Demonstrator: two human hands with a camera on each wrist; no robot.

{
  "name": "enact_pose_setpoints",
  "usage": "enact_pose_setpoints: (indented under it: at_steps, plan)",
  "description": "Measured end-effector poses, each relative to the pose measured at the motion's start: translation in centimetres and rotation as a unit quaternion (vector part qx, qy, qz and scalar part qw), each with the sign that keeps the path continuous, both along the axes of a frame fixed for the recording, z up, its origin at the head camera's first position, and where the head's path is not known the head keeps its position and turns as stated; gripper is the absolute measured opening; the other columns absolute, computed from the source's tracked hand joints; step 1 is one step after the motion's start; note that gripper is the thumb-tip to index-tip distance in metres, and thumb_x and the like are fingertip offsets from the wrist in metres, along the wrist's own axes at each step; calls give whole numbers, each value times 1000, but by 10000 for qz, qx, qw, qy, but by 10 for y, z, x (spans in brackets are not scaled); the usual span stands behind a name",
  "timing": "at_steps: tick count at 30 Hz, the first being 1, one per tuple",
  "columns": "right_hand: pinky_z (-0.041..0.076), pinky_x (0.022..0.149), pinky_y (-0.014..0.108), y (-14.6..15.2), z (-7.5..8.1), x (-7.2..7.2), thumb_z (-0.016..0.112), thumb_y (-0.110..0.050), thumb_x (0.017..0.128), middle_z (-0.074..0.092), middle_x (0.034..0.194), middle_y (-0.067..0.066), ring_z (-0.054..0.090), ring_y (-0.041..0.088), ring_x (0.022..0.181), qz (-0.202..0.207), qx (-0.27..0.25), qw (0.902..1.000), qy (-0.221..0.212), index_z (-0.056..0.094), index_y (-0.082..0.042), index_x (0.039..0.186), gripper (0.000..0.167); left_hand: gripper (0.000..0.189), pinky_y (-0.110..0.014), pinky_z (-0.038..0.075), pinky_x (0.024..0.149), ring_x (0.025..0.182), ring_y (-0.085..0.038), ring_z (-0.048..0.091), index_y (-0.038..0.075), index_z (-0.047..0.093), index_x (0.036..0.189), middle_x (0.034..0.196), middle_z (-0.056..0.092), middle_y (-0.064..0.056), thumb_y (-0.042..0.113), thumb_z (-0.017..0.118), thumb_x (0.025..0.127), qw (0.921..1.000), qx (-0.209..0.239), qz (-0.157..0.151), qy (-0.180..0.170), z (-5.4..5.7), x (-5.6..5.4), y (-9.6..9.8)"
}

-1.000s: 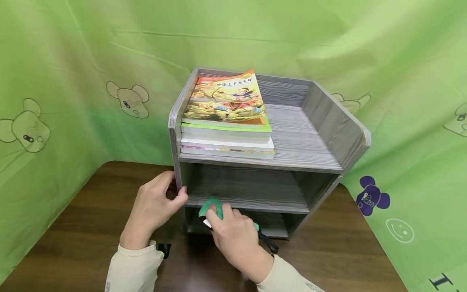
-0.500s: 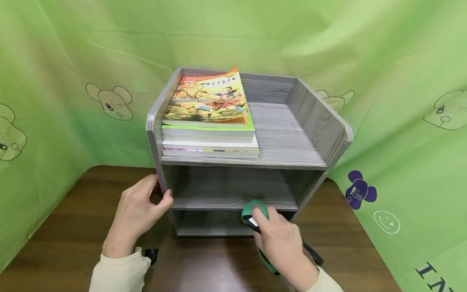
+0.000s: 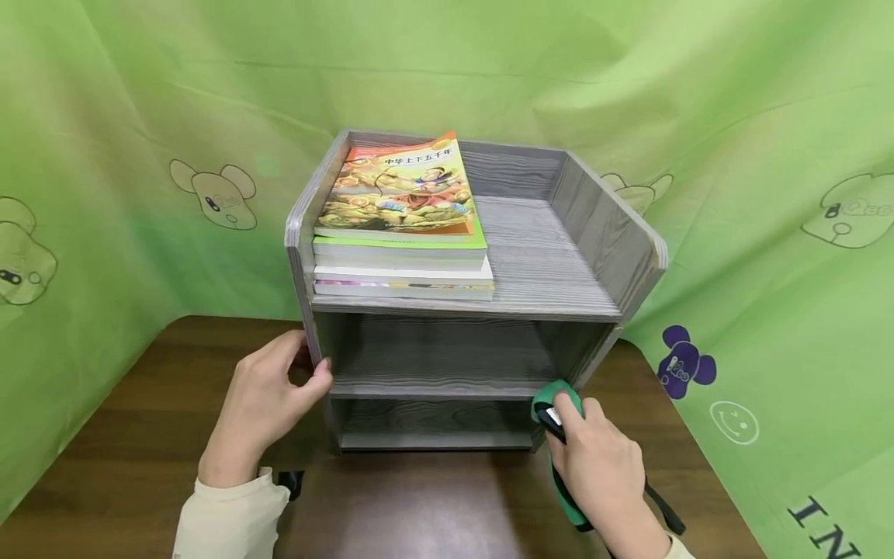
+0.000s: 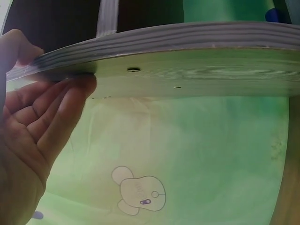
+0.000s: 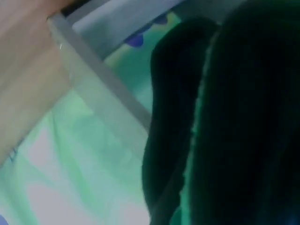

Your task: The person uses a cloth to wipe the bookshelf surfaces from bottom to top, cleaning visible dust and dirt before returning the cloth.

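A small grey wood-grain shelf unit (image 3: 545, 248) stands on the table. My left hand (image 3: 261, 400) grips its left side panel, with the thumb at the front edge and the fingers (image 4: 65, 110) against the outer face. My right hand (image 3: 604, 462) holds a soft green cloth item (image 3: 559, 394) with black trim, a white tag and a black strap (image 3: 663, 508). The cloth is at the right end of the middle shelf's front edge (image 3: 433, 390). In the right wrist view the dark green fabric (image 5: 243, 122) covers much of the picture, and the fingers are hidden.
Several stacked books (image 3: 405, 194) lie on the left of the unit's top, the uppermost with an illustrated cover. A brown wooden table (image 3: 419, 505) carries the unit. Behind and on both sides hangs a green curtain (image 3: 524, 70) with cartoon prints.
My right hand has moved right with the green cloth item, from the left part of the middle shelf's front edge to its right end. My left hand has stayed on the side panel.
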State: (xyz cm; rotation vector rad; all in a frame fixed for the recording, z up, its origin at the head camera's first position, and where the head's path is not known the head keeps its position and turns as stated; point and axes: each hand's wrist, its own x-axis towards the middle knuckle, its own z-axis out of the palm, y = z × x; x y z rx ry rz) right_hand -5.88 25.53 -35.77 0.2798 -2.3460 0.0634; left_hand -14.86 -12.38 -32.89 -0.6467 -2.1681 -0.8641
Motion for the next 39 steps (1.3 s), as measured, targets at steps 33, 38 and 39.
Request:
enact_pose_setpoints:
  at_steps: [33,38,39]
  plan:
    - [27,34,23,-195,-101,-58,71,-21,89,48,65,-1,41,9,44,2038,2084,9560,-334,59,-18,87,13,40,-38,53,64,78,-17,63,4,60,118,98,62,-5,7,78,82,9925,66,-102,-1217,3,1,6]
    - [31,34,23,-190,-97,-56,75,-26,87,49,66,0,42,10,45,1825,2234,9563,-475,57,-18,86,20,34,-36,51,58,72,-17,60,1,60,111,93,61,-6,2,75,80,9988,-59,-11,-481,-2,-2,5]
    - [32,35,23,-188,-96,-56,76,-26,87,50,66,0,42,10,45,1790,2259,9560,-541,58,-19,87,19,35,-36,51,58,72,-17,60,1,60,111,93,61,-6,2,75,79,9991,-54,-14,-431,-2,-2,5]
